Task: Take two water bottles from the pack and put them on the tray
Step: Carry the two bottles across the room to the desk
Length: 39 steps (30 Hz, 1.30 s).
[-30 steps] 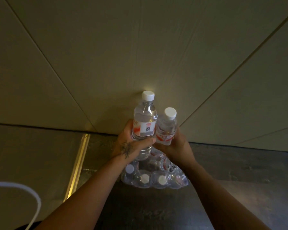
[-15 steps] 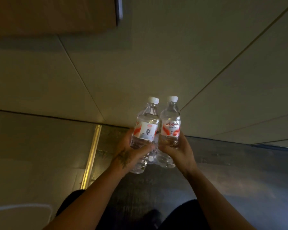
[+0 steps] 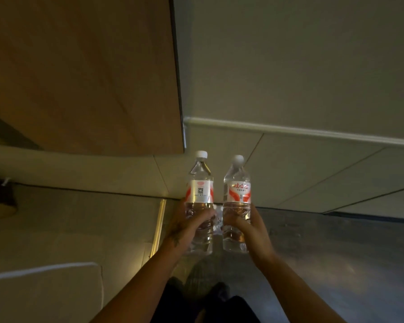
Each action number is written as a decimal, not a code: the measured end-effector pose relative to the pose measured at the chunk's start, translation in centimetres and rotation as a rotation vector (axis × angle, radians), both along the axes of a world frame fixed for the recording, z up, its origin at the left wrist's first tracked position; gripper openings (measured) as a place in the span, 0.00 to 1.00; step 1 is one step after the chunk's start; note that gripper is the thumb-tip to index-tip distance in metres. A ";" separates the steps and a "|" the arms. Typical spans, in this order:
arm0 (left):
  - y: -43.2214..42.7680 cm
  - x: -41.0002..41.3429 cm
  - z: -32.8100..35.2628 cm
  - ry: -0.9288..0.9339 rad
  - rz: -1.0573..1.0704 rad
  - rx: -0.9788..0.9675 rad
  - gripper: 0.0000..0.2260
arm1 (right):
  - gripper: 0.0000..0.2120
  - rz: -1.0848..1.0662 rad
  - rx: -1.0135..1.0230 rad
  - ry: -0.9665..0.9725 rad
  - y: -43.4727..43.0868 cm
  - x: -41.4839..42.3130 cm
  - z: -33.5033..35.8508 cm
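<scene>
I hold two clear water bottles upright, side by side, in front of me. My left hand [image 3: 187, 226] grips the lower body of the left bottle [image 3: 200, 190], which has a white cap and a red-and-white label. My right hand [image 3: 251, 226] grips the right bottle [image 3: 238, 190], which has the same label. A narrow gap separates the two bottles. A bit of crinkled clear plastic [image 3: 217, 217] shows between them, too small to identify. The pack and the tray are out of view.
A wooden panel [image 3: 79, 73] fills the upper left and ends at a vertical edge next to a pale wall [image 3: 289, 54]. A brass floor strip [image 3: 158, 226] divides pale flooring on the left from dark flooring [image 3: 336, 252] on the right. My legs and feet [image 3: 203, 294] are below.
Both bottles have been lifted clear of the pack, which has dropped out of view. My view has tilted upward, so the wooden panel now shows, and the bottles are slightly farther apart.
</scene>
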State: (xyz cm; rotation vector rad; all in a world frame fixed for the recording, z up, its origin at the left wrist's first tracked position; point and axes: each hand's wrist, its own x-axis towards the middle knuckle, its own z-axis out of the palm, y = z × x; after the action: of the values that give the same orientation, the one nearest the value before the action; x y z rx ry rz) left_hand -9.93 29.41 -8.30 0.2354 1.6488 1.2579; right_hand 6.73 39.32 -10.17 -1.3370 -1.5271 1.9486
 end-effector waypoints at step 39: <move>0.3 37.4 11.6 -0.136 -1.376 0.113 0.36 | 0.19 -1.444 0.034 -0.026 -25.3 36.0 10.7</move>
State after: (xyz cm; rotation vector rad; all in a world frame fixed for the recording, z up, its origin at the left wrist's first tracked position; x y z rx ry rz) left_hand 27.43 29.68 3.30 1.0940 0.8820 0.2686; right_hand 42.71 14.02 0.50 -1.6660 -0.2446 0.9150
